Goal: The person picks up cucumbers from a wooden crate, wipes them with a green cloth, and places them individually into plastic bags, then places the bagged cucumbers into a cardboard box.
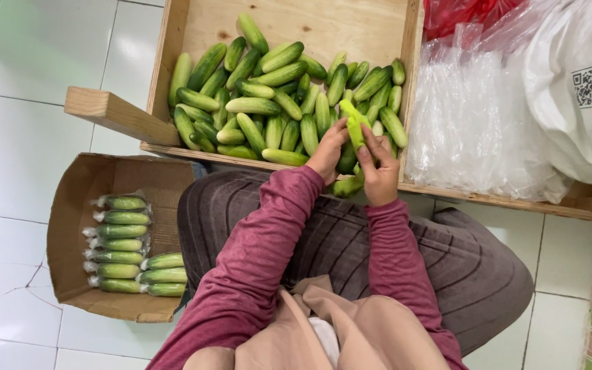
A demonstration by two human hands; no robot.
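Observation:
Both my hands hold one light green cucumber (353,123) upright over the near edge of a wooden crate (173,48). My left hand (328,152) grips its lower part from the left. From the right, my right hand (379,173) closes around it, fingers on its side. Another cucumber (348,186) pokes out below my hands. The crate is heaped with several loose green cucumbers (262,106). I sit with maroon sleeves and grey striped trousers.
A cardboard box (70,226) on the white tiled floor at my left holds several cucumbers wrapped in clear plastic (121,243). A stack of clear plastic bags (471,130) lies in the crate's right section, beside a white sack (577,82). A wooden bar (114,113) sticks out left.

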